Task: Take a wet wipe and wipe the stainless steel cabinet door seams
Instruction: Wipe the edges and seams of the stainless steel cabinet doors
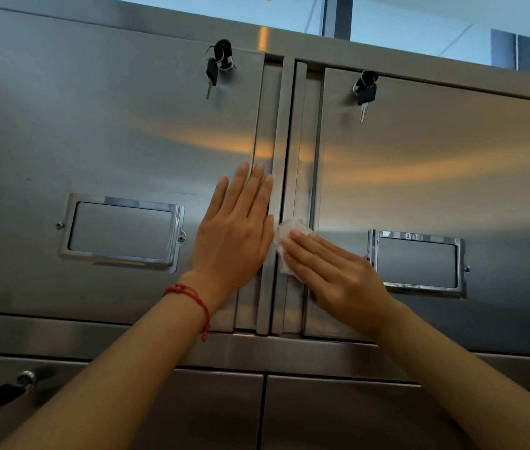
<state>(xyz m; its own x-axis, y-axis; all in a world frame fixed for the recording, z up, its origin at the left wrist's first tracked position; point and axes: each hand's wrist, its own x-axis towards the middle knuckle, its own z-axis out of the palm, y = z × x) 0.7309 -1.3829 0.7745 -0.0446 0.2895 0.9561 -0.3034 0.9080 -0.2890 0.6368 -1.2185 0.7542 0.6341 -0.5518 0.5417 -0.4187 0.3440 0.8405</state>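
Two stainless steel cabinet doors meet at a vertical seam [284, 151] in the middle of the view. My left hand [236, 235] lies flat with straight fingers on the left door [111, 141], just beside the seam. My right hand [331, 271] presses a crumpled white wet wipe [284, 233] against the seam's right strip with straight fingers. Most of the wipe is hidden under those fingers. A red string bracelet sits on my left wrist.
Keys hang from the left door's lock [219, 64] and from the right door's lock [365, 89]. Each door carries a chrome label frame, left [122, 232] and right [417, 263]. Lower doors run below, with another key [7, 391] at bottom left.
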